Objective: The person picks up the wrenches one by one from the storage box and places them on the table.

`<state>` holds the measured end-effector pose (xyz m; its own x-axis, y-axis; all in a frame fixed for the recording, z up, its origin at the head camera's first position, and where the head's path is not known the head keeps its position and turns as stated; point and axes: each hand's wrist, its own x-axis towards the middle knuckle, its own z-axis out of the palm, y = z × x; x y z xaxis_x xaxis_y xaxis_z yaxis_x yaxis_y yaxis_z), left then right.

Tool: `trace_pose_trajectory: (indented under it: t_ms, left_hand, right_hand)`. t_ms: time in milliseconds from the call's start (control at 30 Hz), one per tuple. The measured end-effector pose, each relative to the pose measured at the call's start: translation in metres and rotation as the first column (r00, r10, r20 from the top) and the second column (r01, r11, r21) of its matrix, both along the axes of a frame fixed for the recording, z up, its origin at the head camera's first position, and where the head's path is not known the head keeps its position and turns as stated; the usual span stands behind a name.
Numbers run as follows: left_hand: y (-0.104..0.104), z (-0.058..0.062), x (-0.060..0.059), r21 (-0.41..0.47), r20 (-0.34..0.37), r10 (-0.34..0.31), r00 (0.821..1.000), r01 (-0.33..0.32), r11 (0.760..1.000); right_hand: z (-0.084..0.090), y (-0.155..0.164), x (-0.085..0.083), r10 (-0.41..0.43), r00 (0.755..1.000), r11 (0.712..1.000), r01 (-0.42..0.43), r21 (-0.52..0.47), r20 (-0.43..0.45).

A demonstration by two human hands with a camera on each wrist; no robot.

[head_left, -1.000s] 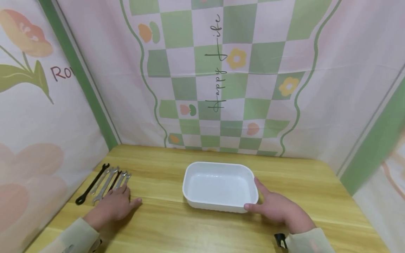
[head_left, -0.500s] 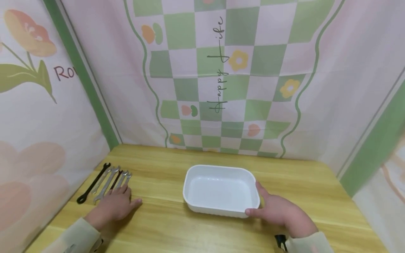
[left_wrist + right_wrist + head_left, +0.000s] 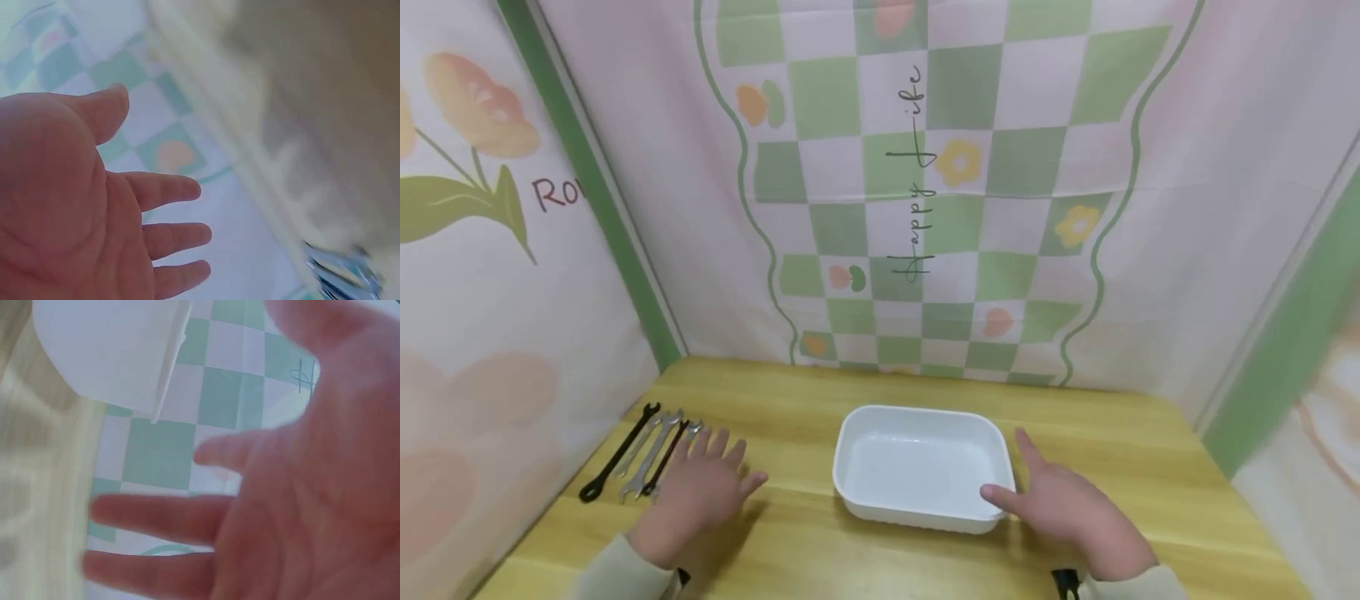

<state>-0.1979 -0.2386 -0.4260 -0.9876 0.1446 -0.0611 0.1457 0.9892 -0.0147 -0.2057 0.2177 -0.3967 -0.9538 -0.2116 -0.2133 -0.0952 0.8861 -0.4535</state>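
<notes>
The wooden table point(image 3: 790, 542) carries a white tray point(image 3: 919, 467) near its middle and a row of wrenches point(image 3: 640, 450) along its left edge, in front of a flowered backdrop. Since half a second ago both hands have lifted off what they touched: the right hand point(image 3: 1067, 512), which had rested against the tray's right wall, now hovers just beside that wall with fingers straight and spread, holding nothing, its thumb near the tray's near right corner. The left hand point(image 3: 703, 492), which lay on the near ends of the wrenches, has also risen and spread; it hangs open just right of the row, its fingertips over the nearest wrench ends. That suggests the arranging of tray and wrenches is finished and both hands are free.
</notes>
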Motion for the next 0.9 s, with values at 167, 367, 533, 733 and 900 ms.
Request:
trace_pose_trajectory:
  t_ms: [167, 367, 533, 733, 900]
  left_hand:
    - [0.024, 0.008, -0.006, 0.034, -0.016, 0.038, 0.999, -0.037, 0.999]
    - [0.051, 0.015, -0.013, 0.117, 0.025, 0.091, 0.996, -0.093, 0.989]
    - [0.071, 0.020, -0.014, 0.189, 0.044, 0.124, 0.991, -0.130, 0.973]
    - [0.087, 0.025, -0.009, 0.217, 0.068, 0.140, 0.988, -0.151, 0.964]
    - [0.088, 0.025, -0.015, 0.173, 0.037, 0.214, 0.976, -0.217, 0.961]
  right_hand:
    - [0.000, -0.003, -0.008, -0.092, 0.987, 0.990, 0.105, 0.092, -0.132]
    - [-0.009, 0.000, -0.015, -0.198, 0.957, 0.969, 0.224, 0.105, -0.209]
    - [-0.015, 0.000, -0.020, -0.243, 0.945, 0.960, 0.266, 0.084, -0.217]
    - [-0.015, -0.005, -0.026, -0.247, 0.954, 0.964, 0.260, 0.057, -0.171]
    - [-0.008, -0.007, -0.031, -0.242, 0.946, 0.964, 0.260, 0.058, -0.214]
